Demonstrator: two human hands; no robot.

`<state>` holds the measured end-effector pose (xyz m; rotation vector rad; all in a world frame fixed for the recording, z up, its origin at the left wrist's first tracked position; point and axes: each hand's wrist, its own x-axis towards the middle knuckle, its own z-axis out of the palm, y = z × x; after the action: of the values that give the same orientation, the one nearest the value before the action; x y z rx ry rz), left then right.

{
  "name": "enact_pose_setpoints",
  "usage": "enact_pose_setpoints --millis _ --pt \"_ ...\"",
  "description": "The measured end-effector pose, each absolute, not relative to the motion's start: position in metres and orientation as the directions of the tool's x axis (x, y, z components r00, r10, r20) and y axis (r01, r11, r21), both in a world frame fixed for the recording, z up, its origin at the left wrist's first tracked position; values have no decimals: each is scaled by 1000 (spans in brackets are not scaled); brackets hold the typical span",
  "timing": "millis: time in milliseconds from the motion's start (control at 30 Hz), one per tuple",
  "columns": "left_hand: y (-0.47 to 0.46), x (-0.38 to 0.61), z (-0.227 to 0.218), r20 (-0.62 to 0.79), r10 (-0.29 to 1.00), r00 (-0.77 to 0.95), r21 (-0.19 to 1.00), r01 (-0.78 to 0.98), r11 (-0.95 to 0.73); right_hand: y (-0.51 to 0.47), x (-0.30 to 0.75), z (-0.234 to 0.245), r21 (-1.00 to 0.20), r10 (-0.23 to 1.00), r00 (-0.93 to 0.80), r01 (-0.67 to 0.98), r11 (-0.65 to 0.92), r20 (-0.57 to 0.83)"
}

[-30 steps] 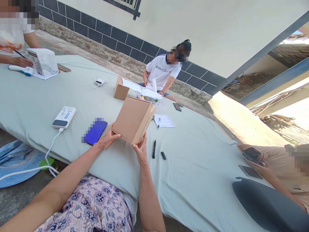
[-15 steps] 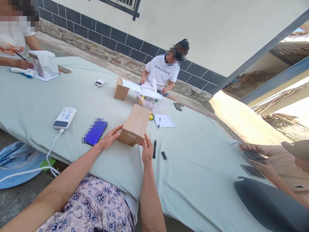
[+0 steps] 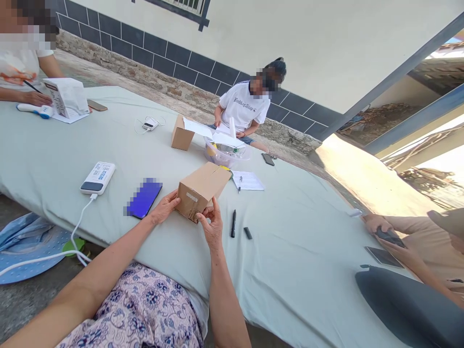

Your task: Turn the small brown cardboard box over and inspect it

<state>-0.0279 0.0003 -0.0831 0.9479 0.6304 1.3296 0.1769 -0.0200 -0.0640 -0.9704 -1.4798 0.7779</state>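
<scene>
Two cardboard boxes [image 3: 205, 180], one basin [image 3: 222, 156]

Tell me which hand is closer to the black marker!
Right. The right hand is just left of the marker, not touching it. The left hand is farther left, at the left side of the cardboard box.

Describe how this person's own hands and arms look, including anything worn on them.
The left hand and right hand are ungloved. No sleeve, watch or bracelet shows on the visible forearms. Between them is pale pink fabric clothing printed with dark blue flowers.
</scene>
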Motion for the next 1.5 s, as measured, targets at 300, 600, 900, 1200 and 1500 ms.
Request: enact_pose_setpoints --millis 300,600,900,1200,1500 --pt "4 -30 -87 59 995 75 781 -625 1 -25 171 -65 -767 847 -119 373 522 518" --pt "8 -32 -88 44 998 40 716 -698 -4 -23 171 -63 -640 780 -207 468 609 591" --pt "9 -35 -90 32 996 79 702 -712 34 -20 176 -67 -603 739 -150 484 635 657" --pt "9 -37 -90 33 990 136 671 -737 79 -10 195 -69 -342 480 -48 640 688 876" --pt "8 -39 -88 34 978 205 705 -698 122 -8 225 -62 -587 559 281 638 498 780"
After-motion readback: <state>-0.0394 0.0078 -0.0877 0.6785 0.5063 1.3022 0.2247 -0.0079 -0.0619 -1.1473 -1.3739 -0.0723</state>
